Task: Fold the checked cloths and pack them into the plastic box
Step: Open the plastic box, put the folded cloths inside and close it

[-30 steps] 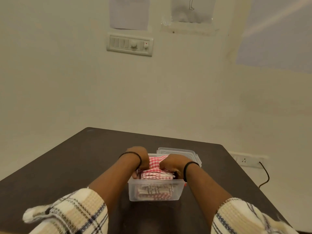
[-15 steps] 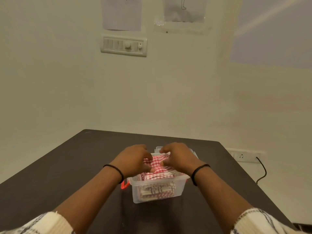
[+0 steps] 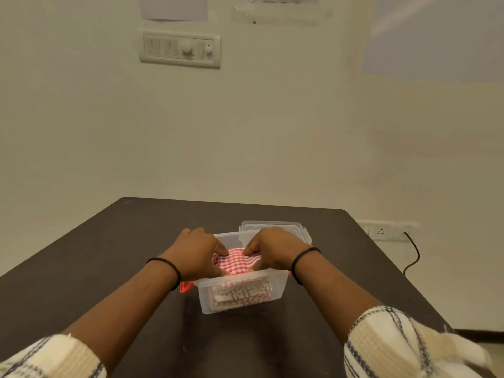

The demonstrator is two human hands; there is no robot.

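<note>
head view: both hands (image 3: 197,253) (image 3: 275,249) press checked cloths (image 3: 236,261) into plastic box (image 3: 240,296).

The cloths (image 3: 236,261) are red-and-white checked. The box (image 3: 268,291) is clear plastic with an orange-red clip (image 3: 185,287). The table (image 3: 109,255) is dark brown. Sleeves (image 3: 381,342) are cream with dark plaid lines; wristbands (image 3: 298,261) black.

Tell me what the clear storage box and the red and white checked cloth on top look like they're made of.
Clear storage box: most likely translucent plastic with a slightly frosted finish, since the folded cloths show blurred through its wall. Red and white checked cloth: apparently soft woven fabric, matte; it creases under the left hand and right hand.
</note>
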